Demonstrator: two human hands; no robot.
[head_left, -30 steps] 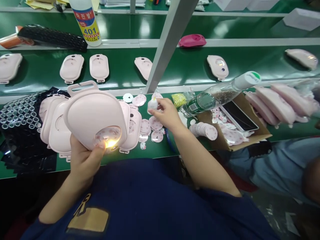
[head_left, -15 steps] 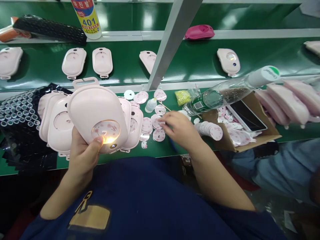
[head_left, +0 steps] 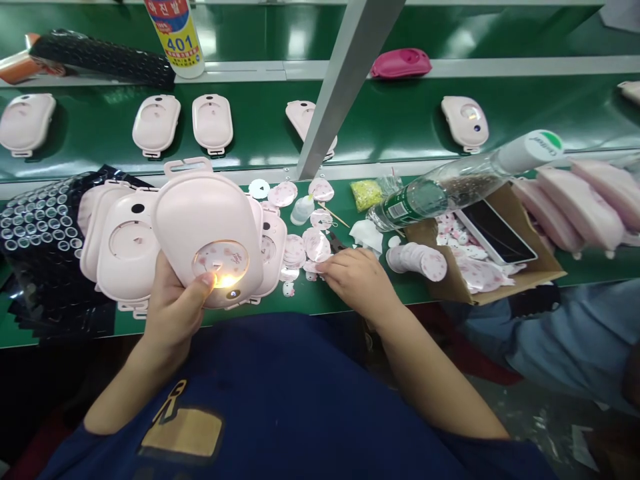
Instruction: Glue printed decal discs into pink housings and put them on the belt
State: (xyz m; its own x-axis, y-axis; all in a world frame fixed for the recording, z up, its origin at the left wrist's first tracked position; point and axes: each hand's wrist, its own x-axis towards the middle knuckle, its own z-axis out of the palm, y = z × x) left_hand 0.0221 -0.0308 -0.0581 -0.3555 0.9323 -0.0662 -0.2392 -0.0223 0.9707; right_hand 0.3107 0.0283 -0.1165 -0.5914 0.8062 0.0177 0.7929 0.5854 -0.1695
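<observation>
My left hand (head_left: 177, 297) grips a pale pink plastic case (head_left: 207, 213), its thumb on the edge of a round printed inset (head_left: 223, 257). A yellow light glows in that inset beside a small dark display (head_left: 233, 294). My right hand (head_left: 360, 280) is closed low over the bench, its fingertips pinching the edge of a round printed disc (head_left: 311, 267). More pink floral discs (head_left: 294, 250) lie loose and overlapping just left of it. Other pink cases (head_left: 125, 247) lean in a row behind and beside the held one.
A belt (head_left: 260, 120) carrying pink cases runs behind a grey post (head_left: 345, 80). Right of my hand are a stack of discs (head_left: 425, 260), a plastic bottle (head_left: 440, 183) and a cardboard box (head_left: 545, 273) with a phone. Black packaging (head_left: 40, 280) fills the left. A small dropper bottle (head_left: 303, 210) stands mid-bench.
My right hand has come down and nearer, from the upper discs to a lower one. The held case has shifted slightly right. Cases on the belt have moved right.
</observation>
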